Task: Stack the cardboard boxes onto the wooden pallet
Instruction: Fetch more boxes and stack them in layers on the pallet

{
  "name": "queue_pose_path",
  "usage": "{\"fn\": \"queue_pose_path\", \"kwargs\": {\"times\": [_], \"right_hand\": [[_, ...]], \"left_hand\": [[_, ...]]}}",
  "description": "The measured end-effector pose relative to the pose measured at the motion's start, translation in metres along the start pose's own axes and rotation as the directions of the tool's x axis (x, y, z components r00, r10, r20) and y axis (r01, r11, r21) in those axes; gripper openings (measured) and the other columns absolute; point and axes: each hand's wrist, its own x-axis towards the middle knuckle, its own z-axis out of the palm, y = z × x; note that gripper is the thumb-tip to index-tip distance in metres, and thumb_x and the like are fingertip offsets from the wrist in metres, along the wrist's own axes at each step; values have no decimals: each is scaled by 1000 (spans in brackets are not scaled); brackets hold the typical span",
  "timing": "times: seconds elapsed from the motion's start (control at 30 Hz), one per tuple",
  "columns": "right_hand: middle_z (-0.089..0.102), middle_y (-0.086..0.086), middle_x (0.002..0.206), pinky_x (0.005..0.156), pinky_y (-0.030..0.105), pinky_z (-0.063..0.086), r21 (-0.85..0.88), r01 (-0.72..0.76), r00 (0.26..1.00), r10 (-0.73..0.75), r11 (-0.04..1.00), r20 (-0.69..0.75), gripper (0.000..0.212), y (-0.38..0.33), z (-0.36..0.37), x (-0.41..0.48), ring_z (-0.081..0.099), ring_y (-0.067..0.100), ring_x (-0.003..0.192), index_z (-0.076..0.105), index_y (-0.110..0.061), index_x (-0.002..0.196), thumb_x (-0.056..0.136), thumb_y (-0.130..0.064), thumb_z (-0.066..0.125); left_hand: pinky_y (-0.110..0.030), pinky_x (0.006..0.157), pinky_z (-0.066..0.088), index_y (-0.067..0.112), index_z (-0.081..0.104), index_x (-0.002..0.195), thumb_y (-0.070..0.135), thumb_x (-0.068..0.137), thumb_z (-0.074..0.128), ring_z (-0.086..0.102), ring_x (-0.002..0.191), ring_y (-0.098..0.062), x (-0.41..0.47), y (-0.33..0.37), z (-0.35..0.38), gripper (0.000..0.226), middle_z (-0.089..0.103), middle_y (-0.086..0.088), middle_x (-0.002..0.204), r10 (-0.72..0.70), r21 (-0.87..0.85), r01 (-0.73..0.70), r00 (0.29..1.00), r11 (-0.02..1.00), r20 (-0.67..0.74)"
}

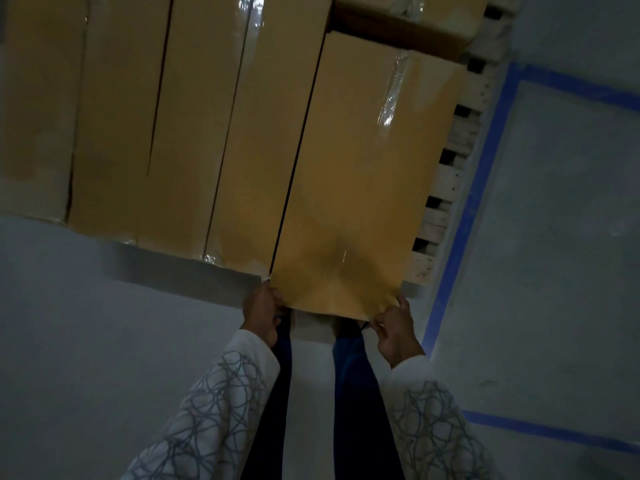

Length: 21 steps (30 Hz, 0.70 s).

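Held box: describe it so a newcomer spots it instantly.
Start at the wooden pallet beside the blue floor tape, loaded with a row of cardboard boxes. Take the rightmost box, beside the bare slats. Only it overhangs the row's near edge, left hand and right hand gripping its near corners.

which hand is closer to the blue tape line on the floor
Right. The right hand grips the near right corner of the cardboard box, just left of the blue tape line; the left hand holds the near left corner, across the box from it.
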Motion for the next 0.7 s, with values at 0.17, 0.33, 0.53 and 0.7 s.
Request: {"fn": "queue_pose_path", "kwargs": {"times": [0.17, 0.33, 0.53, 0.7], "right_hand": [[59, 6, 125, 64, 29, 45, -8, -21, 1000, 21, 1000, 21, 81, -16, 0, 4, 51, 19, 79, 44, -36, 152, 94, 20, 34], [56, -1, 101, 63, 29, 43, -6, -25, 999, 25, 1000, 26, 78, -26, 5, 6, 49, 18, 76, 46, -35, 150, 96, 19, 30], [60, 4, 106, 57, 30, 37, 13, 9, 1000, -9, 1000, 7, 78, -36, 12, 4, 47, 20, 73, 46, -34, 151, 95, 17, 31], [61, 4, 104, 58, 30, 39, 21, 18, 1000, -19, 1000, 22, 77, -36, 13, -4, 47, 19, 72, 45, -35, 151, 94, 16, 32]], "left_hand": [[-24, 48, 36, 14, 53, 69, 8, 96, 46, 47, 51, -15, -5, 14, 10, 28, 56, -6, 75, -27, -60, 29, 999, 998, 26], [-15, 33, 24, 15, 49, 71, 5, 94, 43, 36, 47, -14, -7, 21, 9, 26, 51, -1, 70, -69, -182, 76, 997, 980, 46], [-27, 58, 30, 21, 42, 71, 20, 93, 49, 39, 50, -15, -12, 35, 6, 24, 46, 2, 56, -113, -335, 148, 986, 931, 122], [-31, 87, 43, 15, 49, 93, 34, 96, 51, 46, 65, -20, -3, 35, -1, 19, 41, -3, 69, -154, -464, 189, 982, 866, 113]]}}
